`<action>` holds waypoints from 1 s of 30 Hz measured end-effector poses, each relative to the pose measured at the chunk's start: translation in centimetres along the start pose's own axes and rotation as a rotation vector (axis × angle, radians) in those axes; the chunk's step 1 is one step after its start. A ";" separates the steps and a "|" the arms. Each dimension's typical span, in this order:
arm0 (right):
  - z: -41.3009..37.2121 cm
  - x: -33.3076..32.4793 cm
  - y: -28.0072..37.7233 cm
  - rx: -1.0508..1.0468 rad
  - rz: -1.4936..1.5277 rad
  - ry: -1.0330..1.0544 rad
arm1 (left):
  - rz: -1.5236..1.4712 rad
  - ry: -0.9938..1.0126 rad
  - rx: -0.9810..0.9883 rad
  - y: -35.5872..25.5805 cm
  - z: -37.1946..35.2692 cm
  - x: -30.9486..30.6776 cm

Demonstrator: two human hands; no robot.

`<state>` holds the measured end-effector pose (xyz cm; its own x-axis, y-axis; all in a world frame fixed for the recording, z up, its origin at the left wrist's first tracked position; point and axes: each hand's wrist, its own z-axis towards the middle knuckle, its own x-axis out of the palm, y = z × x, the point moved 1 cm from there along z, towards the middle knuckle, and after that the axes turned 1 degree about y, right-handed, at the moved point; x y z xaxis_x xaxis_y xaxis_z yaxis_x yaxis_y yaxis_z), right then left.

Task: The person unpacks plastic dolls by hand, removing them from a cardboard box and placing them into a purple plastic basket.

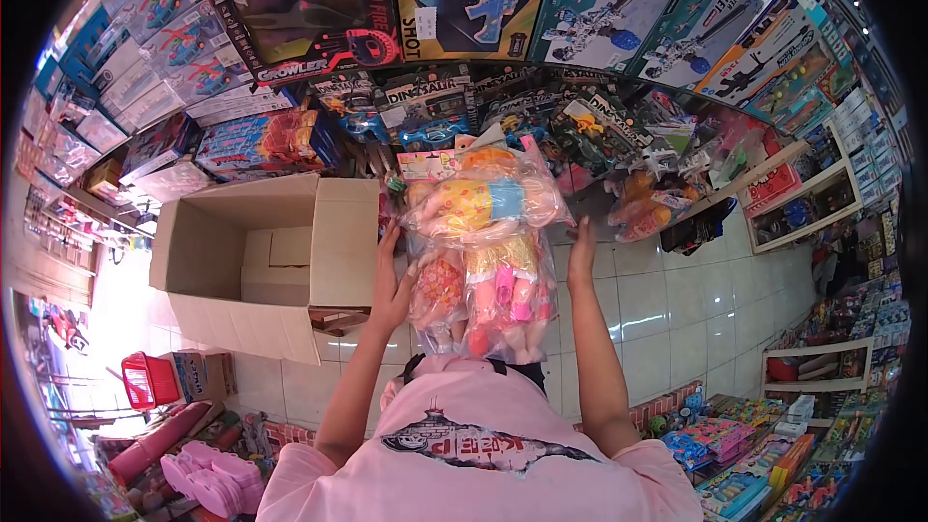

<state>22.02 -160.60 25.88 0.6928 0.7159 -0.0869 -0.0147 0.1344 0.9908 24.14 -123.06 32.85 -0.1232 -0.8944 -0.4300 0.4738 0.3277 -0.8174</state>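
Note:
Several dolls in clear plastic bags (483,280) lie stacked in front of my chest. The top doll (469,205) lies sideways in a yellow and blue outfit. My left hand (393,280) is at the left side of the stack, fingers apart, with its fingertips close to the bags. On the other side my right hand (582,253) is held upright with its fingers stretched, beside the bags' right edge. An open, empty cardboard box (237,251) stands to the left of my left hand, its flaps folded outward.
Boxed toy guns (474,0) line the shelf ahead, above bagged dinosaur toys (425,101). A red basket (150,380) is at the lower left, near pink plastic items (213,477). White shelving frames (807,203) stand at the right. More packaged toys (715,440) lie at the lower right.

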 end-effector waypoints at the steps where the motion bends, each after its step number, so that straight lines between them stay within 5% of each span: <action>1: -0.6 -0.1 -1.0 0.192 -0.033 0.049 | -0.003 -0.027 -0.053 0.4 -0.6 0.2; 2: -1.1 -0.1 -1.6 0.384 -0.067 0.098 | -0.003 -0.030 -0.055 1.4 -1.0 0.4; 5: -2.3 0.3 -2.7 0.491 -0.085 0.264 | -0.336 -0.045 -0.308 4.1 -2.8 1.8; 10: -2.0 0.5 -7.3 0.435 -0.109 0.411 | -0.897 -0.066 -0.726 9.3 -5.6 3.0; 15: -0.6 1.0 -11.0 0.474 0.062 0.442 | -0.346 0.157 -0.548 14.1 -5.0 4.1; 17: 0.8 0.6 -15.9 0.468 0.109 0.536 | -0.598 0.109 -0.691 15.8 -4.6 4.7; 20: -0.5 1.2 -10.6 0.640 0.162 0.526 | -1.027 0.053 -0.845 20.2 -5.2 6.6; 23: -1.2 1.2 -8.6 0.543 0.155 0.535 | -1.188 0.003 -0.900 17.4 -3.3 5.4; 26: -0.3 0.7 -14.6 0.497 0.225 0.482 | -1.156 -0.004 -0.877 19.4 -3.0 7.6; 30: -2.3 -0.4 -9.7 0.456 0.085 0.441 | -1.188 0.019 -0.897 17.0 -2.4 8.8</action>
<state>20.19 -160.61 16.06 0.3396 0.9389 0.0559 0.3189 -0.1709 0.9322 29.00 -124.57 14.22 -0.0575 -0.7651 0.6414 -0.5898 -0.4923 -0.6401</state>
